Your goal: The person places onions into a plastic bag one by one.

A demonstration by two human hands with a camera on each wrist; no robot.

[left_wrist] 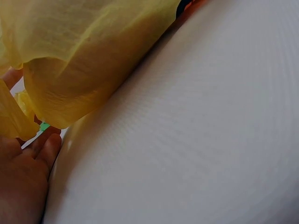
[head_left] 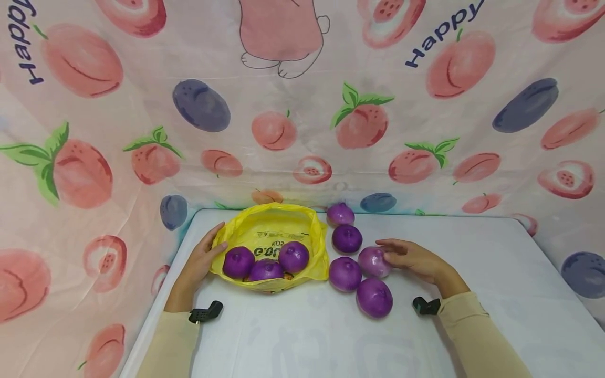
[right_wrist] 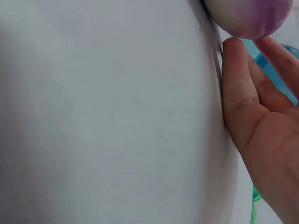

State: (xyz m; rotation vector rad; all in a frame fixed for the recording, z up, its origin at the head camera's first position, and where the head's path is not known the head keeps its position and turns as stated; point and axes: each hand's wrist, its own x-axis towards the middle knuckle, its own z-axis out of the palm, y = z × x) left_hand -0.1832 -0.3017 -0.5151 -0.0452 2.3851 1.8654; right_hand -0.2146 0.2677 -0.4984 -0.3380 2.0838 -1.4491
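Observation:
In the head view my left hand [head_left: 200, 259] pinches the left rim of a yellow plastic bag [head_left: 316, 265], the thumb over its edge. The bag lies with its mouth wide, three purple onions inside: a left one [head_left: 238, 262], a middle one [head_left: 266, 271] and a right one [head_left: 294, 256]. My right hand [head_left: 418, 261] is at a paler onion [head_left: 373, 262], its fingers mostly straight and touching the far side. The right wrist view shows that onion [right_wrist: 254, 16] just beyond the fingertips. Yellow film [left_wrist: 70, 88] passes between thumb and fingers in the left wrist view.
Right of the bag lie more onions: one at the back [head_left: 341, 214], a dark one [head_left: 347, 239], one beside the pale onion [head_left: 345, 273] and a front one [head_left: 374, 297]. The white table [head_left: 496, 273] meets a fruit-printed cloth [head_left: 302, 94] behind.

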